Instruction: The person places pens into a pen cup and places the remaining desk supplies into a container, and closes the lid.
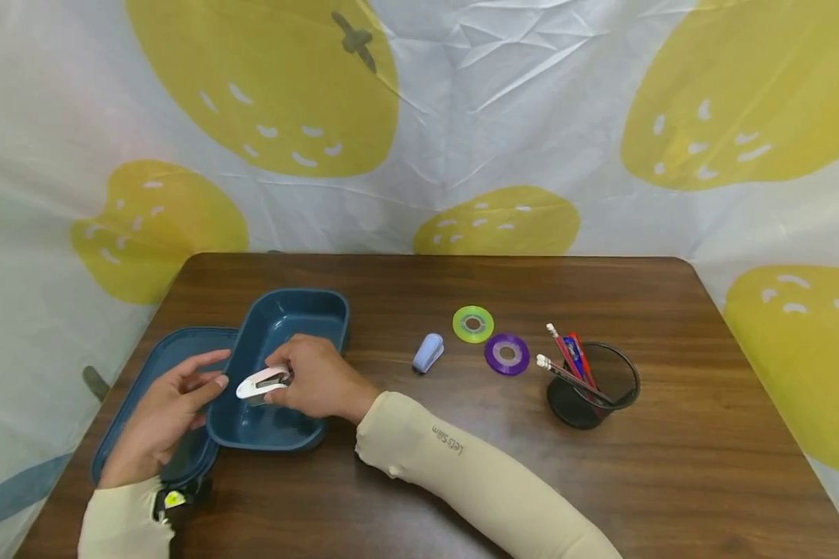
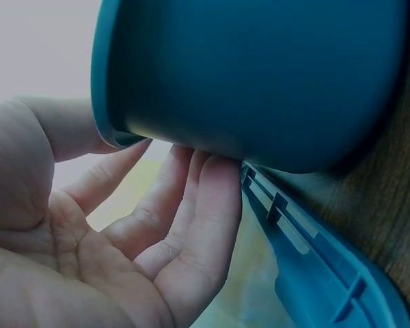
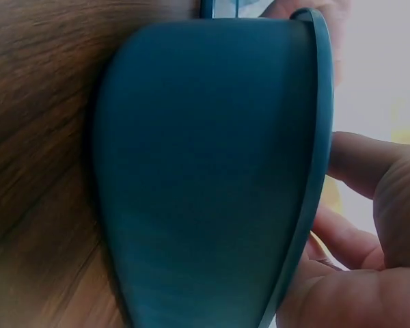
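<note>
My right hand [image 1: 315, 376] pinches a small white stapler [image 1: 259, 383] between thumb and fingers, inside a blue rectangular box [image 1: 312, 301]. At the box's left side is my left hand [image 1: 164, 411], its thumb at the rim and its fingers against the outer wall [image 2: 246, 89]. Under that hand lies a blue lid [image 1: 122, 415], partly covered by the hand and the box. The right wrist view mostly takes in the box's outer wall [image 3: 205, 164]; the stapler is hidden there behind the rim.
Right of the box lie a lavender stapler [image 1: 429, 352], a green ring-shaped disc [image 1: 464, 336] and a purple one [image 1: 492, 363]. Further right, a black mesh cup [image 1: 576, 407] holds pencils and pens [image 1: 582, 359]. The wooden table [image 1: 671, 466] ends at a printed cloth backdrop.
</note>
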`<action>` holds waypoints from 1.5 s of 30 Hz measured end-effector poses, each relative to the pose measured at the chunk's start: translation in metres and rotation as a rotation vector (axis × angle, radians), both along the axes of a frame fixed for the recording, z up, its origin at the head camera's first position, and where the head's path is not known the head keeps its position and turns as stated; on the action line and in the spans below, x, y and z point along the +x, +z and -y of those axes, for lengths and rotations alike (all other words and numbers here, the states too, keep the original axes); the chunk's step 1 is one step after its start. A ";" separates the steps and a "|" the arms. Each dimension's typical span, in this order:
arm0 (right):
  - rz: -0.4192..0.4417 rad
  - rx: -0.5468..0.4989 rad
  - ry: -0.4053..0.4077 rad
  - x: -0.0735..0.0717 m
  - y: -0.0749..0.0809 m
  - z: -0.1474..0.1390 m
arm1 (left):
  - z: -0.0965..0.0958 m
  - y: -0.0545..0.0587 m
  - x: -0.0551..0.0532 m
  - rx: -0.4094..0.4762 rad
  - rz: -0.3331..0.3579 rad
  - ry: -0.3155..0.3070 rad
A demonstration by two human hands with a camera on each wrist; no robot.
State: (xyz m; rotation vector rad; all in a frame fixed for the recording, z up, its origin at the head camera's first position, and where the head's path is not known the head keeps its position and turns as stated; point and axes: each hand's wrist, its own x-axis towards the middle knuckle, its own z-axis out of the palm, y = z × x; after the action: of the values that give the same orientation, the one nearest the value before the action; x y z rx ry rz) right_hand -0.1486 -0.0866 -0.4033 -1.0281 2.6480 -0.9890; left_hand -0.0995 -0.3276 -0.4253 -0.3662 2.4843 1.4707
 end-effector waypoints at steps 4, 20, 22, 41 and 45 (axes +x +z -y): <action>0.023 0.027 0.013 0.002 0.000 0.007 | 0.002 0.000 0.001 0.014 -0.016 -0.003; 0.058 0.098 0.054 0.000 0.000 0.010 | 0.003 -0.001 0.001 0.017 -0.009 -0.012; 0.063 0.097 0.054 0.000 0.000 0.010 | 0.003 -0.001 0.001 0.021 -0.009 -0.011; 0.060 -0.010 0.020 -0.003 0.001 0.002 | 0.002 0.000 0.000 0.013 0.023 -0.009; 0.063 -0.039 0.012 -0.004 0.003 -0.002 | 0.002 0.001 0.001 0.025 0.007 -0.012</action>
State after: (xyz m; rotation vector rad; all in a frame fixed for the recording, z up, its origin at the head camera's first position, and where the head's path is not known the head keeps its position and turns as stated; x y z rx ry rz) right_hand -0.1530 -0.0843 -0.4008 -1.0029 2.5785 -1.0572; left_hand -0.0987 -0.3297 -0.4246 -0.3512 2.4562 1.4923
